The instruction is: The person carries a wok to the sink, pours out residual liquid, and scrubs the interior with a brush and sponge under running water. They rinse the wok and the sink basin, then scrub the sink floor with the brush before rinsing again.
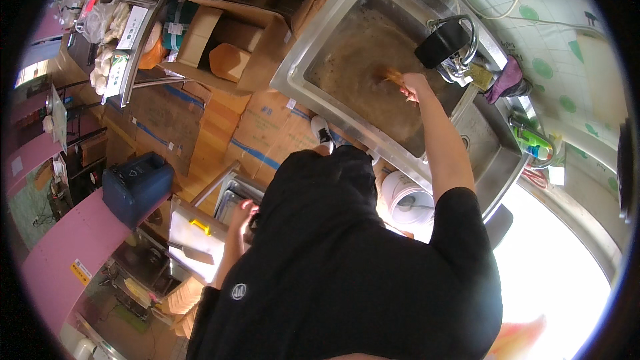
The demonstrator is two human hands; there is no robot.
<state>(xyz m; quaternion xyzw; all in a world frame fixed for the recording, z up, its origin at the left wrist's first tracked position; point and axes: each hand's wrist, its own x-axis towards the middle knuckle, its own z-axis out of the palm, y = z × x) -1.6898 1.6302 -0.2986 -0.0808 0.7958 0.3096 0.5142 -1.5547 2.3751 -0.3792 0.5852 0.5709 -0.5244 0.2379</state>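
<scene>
My right hand (pixel 413 87) reaches down into the large basin of a stainless steel sink (pixel 295 76). Its fingers are closed around a tan, brush-like bundle (pixel 394 76), whose far end dips into murky brown water (pixel 350 67). Ripples ring the spot where it enters. My left hand (pixel 244 214) hangs low at my left side, close to metal trays (pixel 231 201) on a rack. Its fingers are loosely curled, and my black shirt partly hides it, so whether it holds anything is unclear.
Beside the large basin is a smaller one (pixel 482 135). A curved faucet (pixel 472 35) and a yellow-green sponge (pixel 481 77) are at the rim. A white bucket (pixel 407 200) stands below. Open cardboard boxes (pixel 245 45), flattened cardboard (pixel 270 130) and a blue jerrycan (pixel 137 185) lie leftward.
</scene>
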